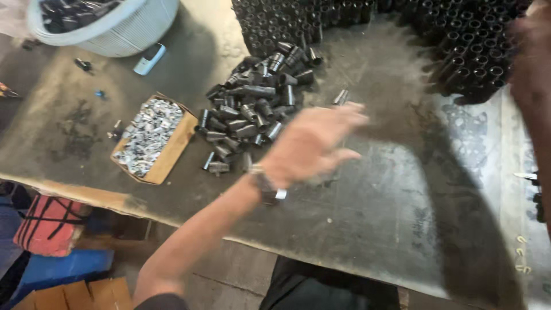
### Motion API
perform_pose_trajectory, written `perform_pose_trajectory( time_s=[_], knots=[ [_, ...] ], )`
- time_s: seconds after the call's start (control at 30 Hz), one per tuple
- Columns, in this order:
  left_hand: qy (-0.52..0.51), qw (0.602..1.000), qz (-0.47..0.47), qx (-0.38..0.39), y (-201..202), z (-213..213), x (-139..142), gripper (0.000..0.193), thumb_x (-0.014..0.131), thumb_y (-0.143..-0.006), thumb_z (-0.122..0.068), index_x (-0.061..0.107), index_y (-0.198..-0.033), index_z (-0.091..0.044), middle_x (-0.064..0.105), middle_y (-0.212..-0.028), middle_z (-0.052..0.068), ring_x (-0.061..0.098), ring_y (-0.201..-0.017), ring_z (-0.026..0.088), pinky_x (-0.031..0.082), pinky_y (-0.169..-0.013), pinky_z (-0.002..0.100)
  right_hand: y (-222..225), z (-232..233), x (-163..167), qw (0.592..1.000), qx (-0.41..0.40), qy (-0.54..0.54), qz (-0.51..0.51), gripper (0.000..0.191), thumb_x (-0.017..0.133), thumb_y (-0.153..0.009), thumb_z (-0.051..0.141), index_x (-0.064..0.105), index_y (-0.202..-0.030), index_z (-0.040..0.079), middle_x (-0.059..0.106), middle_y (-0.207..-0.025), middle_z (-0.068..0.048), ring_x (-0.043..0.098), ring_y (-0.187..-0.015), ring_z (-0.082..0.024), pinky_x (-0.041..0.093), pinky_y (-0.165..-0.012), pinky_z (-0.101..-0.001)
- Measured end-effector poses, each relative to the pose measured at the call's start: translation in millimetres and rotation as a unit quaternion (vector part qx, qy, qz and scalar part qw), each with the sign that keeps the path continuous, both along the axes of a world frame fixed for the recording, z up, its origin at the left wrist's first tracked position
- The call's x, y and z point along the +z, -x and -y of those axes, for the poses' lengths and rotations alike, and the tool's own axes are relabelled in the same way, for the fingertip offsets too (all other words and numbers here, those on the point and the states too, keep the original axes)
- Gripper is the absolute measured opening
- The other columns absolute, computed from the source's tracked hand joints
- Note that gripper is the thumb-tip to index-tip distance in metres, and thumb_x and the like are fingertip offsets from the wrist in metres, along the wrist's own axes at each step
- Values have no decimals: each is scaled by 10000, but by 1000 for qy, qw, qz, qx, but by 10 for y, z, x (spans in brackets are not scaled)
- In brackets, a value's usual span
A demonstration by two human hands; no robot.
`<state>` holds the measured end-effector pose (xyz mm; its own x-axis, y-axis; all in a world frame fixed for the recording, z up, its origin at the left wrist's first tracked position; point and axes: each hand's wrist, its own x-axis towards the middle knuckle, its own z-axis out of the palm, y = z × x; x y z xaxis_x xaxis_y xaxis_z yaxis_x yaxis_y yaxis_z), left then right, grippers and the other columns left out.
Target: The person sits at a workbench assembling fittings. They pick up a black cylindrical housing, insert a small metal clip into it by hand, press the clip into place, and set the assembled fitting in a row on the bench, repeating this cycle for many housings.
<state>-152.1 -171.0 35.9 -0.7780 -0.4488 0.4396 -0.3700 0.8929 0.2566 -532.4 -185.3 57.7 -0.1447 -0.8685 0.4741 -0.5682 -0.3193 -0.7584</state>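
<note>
My left hand point(313, 143) is stretched out over the dark worktable point(373, 218), fingers spread and blurred, holding nothing; a watch sits on its wrist. It hovers just right of a loose pile of short dark metal tubes point(252, 109). One small tube point(340, 96) lies apart just beyond the fingertips. My right arm point(531, 74) shows only as a blurred forearm at the right edge; its hand is out of view.
An open cardboard box of small shiny metal parts point(150, 138) sits left of the pile. Many upright dark tubes point(459, 40) stand in rows along the far edge. A pale plastic basket of dark parts point(115, 26) is at the far left. A red bag point(49, 224) lies below the table.
</note>
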Motion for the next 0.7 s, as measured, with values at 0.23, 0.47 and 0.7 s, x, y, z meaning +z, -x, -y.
perform_pose_trajectory(
  time_s=[0.23,0.47,0.7],
  knots=[
    [3,963,19,269,-974,555,57,811,698,-903,-605,488,-1491,-87,435,-1546,243,418,-1395,412,309,-1132,529,-1586,586,-125,930,238,25,-280,693,526,-1001,606,475,-1529,159,457,-1587,-150,397,-1465,-380,307,-1182,-538],
    [92,957,26,274,-1073,510,-128,855,670,-871,-680,472,-1490,-125,420,-1552,161,357,-1452,368,243,-1187,527,-2330,1142,-442,946,203,-3,-251,738,523,-991,650,451,-1611,257,376,-1640,-157,264,-1505,-466,212,-1173,-632],
    [49,916,-32,397,-2238,450,154,575,649,-962,-510,593,-1381,-120,533,-1496,126,486,-1397,335,379,-1178,491,-2387,1190,-533,953,191,-27,-235,740,638,-896,685,587,-1461,211,435,-1513,-192,425,-1360,-445,355,-1130,-572]
  ],
)
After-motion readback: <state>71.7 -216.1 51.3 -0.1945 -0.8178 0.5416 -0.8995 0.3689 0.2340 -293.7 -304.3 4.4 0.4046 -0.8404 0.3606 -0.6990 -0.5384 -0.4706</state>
